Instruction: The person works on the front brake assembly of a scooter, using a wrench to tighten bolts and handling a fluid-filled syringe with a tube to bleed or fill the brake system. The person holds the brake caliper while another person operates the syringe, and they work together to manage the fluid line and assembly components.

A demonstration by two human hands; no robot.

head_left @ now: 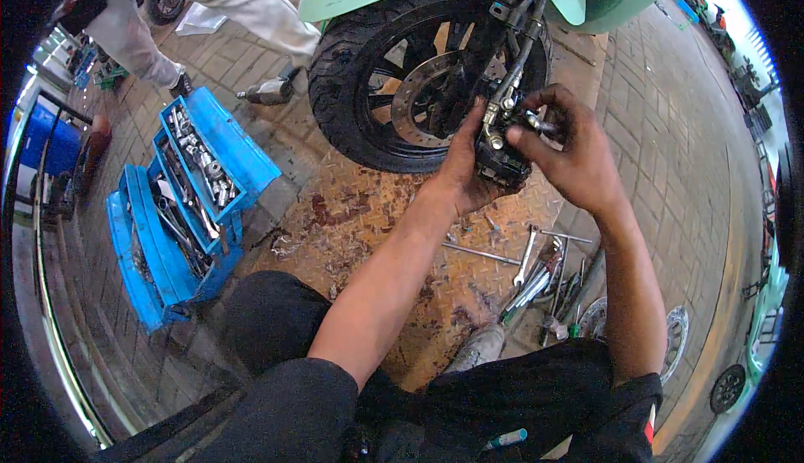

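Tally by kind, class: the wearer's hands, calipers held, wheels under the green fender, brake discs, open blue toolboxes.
Left hand and right hand: 2
Black caliper: 1
Wheel: 1
Brake disc: 1
Blue toolbox: 1
Total: 6

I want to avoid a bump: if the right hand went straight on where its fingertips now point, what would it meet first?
Probably the caliper in the left hand; the right hand looks close to it or touching, though depth is unclear.
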